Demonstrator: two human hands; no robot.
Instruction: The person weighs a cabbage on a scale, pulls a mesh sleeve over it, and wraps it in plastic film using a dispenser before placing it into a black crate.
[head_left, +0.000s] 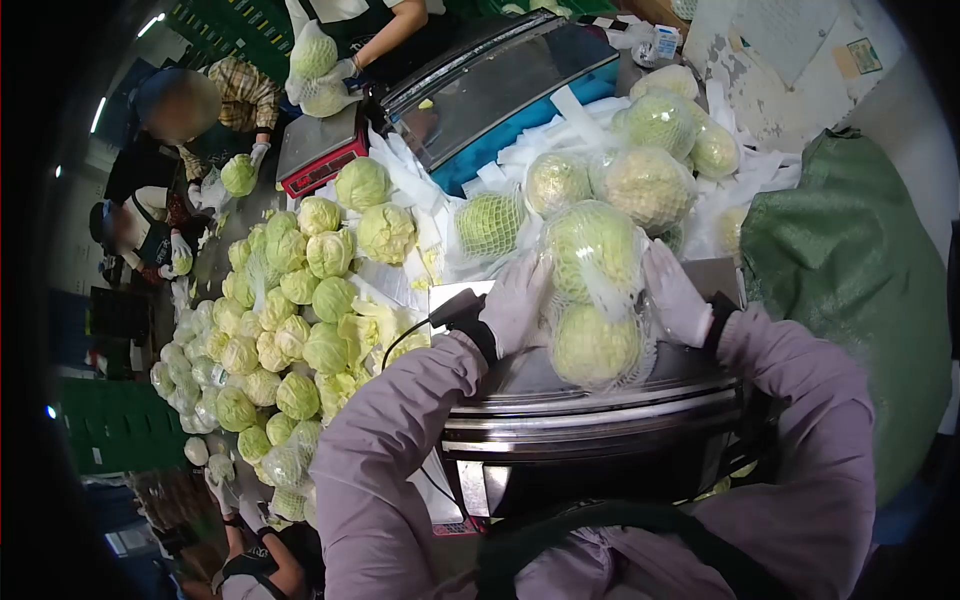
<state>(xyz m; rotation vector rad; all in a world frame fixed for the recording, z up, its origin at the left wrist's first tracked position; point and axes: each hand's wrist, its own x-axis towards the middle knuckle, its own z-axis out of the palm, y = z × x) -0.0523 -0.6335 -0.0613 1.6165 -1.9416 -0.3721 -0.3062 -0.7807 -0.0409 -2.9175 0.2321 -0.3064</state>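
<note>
Okay, so closest in is a dark machine with metal strips, and on top of it sits a clear bag with two cabbages in it, one nearer, one farther. The gloved left grip and right grip flank it, palms more or less inward, fingers stretched out and unclenched, neither closed around anything. Left one looks to be touching the plastic; can't really tell if the right one is pressing or just beside it. Imo the trick is even pressure from both sides, low enough that the nearer cabbage doesn't roll, without tugging the plastic so hard it tears. I'd also mind the black handle by the left wrist, since its cable could snag a cuff. Past the bag there's a netted cabbage and some wrapped ones, a green sack off right and a heap of loose cabbages off left. Farther out, a red scale, then a coworker holding a netted bag.
</note>
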